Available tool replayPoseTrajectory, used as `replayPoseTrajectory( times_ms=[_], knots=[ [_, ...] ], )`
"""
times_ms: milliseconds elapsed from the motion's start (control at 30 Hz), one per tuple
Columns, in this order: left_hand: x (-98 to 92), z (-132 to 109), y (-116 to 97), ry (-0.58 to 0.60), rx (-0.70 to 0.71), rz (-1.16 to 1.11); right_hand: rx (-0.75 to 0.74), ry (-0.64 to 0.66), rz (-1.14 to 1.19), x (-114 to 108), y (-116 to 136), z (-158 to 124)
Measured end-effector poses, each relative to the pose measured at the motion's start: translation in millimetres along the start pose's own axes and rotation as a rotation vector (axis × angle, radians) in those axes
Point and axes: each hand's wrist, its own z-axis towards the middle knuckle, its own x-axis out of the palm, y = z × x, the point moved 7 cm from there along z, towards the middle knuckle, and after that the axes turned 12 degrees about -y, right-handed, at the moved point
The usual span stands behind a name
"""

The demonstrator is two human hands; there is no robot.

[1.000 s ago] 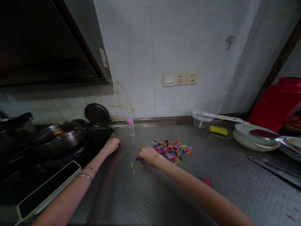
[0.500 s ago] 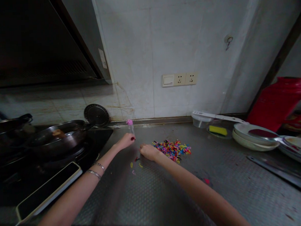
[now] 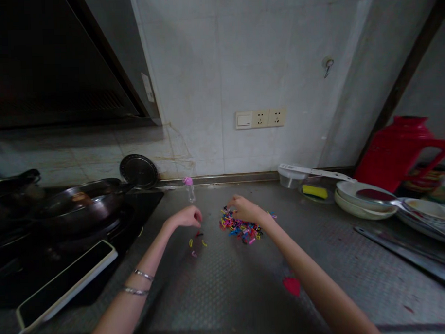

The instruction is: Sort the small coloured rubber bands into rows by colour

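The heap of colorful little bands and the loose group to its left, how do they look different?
The heap is dense, with many bands overlapping; the loose group has just a few, spread apart. The right hand is at the heap, while the left hand is nearest the loose group. Both lie on the metal counter and include yellow bands.

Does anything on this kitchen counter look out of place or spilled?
Yes. A loose heap of small colorful bands lies on the bare metal counter by the right hand, with stray bands near the left hand. That looks odd beside cookware. The phone also seems oddly placed, by the cooktop.
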Motion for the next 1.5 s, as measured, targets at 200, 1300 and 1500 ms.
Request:
replayPoseTrajectory(
  times_ms=[200, 1300, 1500],
  knots=[
    [15.7, -53, 13, 0.017, -0.161, 0.09, -0.211, 0.162, 0.237, 54, 68, 9],
    [20.8, -59, 13, -0.284, -0.029, -0.056, -0.248, 0.419, -0.017, 90, 116, -21],
    [-1.0, -7, -12, -0.487, -0.009, -0.258, -0.25, 0.354, 0.009, 89, 113, -23]
  ],
)
